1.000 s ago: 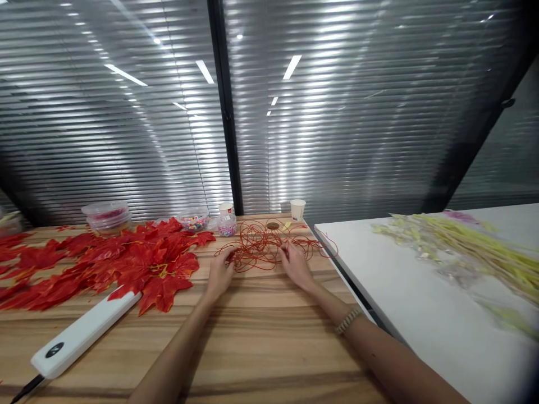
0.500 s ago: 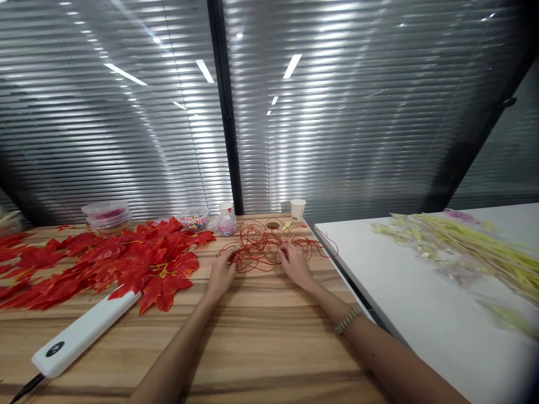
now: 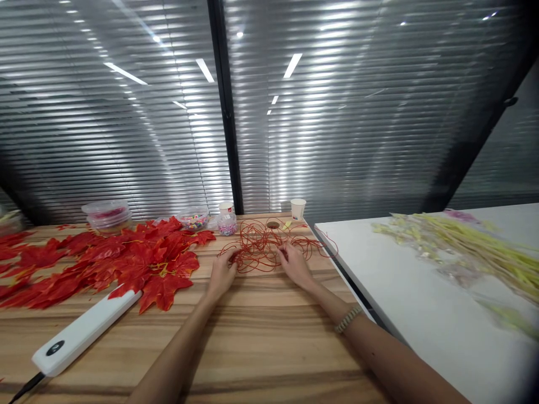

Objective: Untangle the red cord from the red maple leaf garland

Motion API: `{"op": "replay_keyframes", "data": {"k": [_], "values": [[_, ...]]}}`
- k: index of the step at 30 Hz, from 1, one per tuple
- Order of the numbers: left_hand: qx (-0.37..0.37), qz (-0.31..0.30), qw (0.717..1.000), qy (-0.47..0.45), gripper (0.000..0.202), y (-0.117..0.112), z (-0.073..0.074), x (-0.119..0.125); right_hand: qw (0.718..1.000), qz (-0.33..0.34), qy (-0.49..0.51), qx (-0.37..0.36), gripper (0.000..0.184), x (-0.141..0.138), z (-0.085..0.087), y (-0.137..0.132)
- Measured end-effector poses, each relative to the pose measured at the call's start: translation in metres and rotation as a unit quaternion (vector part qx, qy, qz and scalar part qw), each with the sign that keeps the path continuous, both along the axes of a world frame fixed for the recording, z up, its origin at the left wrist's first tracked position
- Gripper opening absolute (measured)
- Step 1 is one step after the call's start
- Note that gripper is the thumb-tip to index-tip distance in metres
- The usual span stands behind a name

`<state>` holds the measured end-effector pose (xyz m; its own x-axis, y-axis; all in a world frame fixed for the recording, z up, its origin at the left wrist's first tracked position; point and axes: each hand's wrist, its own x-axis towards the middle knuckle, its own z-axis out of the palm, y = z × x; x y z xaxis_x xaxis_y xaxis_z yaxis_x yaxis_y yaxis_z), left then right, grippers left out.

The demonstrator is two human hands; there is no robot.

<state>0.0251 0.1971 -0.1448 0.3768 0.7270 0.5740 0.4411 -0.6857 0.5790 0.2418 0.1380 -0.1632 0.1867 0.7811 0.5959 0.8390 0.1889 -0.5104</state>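
Observation:
A loose tangle of thin red cord point(image 3: 259, 247) lies on the wooden table, its loops spreading right to the table's edge. At the tangle's left side, my left hand point(image 3: 223, 273) is closed with the fingertips pinching the cord. My right hand point(image 3: 293, 264) pinches another part of the cord at the near right side, thumb and forefinger together. Behind the tangle lie a round brown disc point(image 3: 273, 224) and a small yellow piece point(image 3: 287, 225).
Red artificial maple leaves point(image 3: 138, 261) cover the left, partly over a white corded device point(image 3: 84, 334). A bead jar point(image 3: 227, 224), a tub of beads point(image 3: 194, 220), stacked plastic tubs point(image 3: 107, 216) and a paper cup point(image 3: 298, 209) stand behind. Yellow strands point(image 3: 467, 241) lie on the white table point(image 3: 387, 297).
Almost nothing differs. Both hands stay at the cord, with only a very slight shift of the fingers.

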Motion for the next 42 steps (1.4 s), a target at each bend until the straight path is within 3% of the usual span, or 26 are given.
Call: {"op": "replay_keyframes", "data": {"k": [42], "values": [[0.013,-0.012,0.999,0.041,0.039,-0.0019,-0.0008,0.0013,0.999,0.005,-0.030,-0.031,0.017,0.0000,-0.0014,0.0004]]}}
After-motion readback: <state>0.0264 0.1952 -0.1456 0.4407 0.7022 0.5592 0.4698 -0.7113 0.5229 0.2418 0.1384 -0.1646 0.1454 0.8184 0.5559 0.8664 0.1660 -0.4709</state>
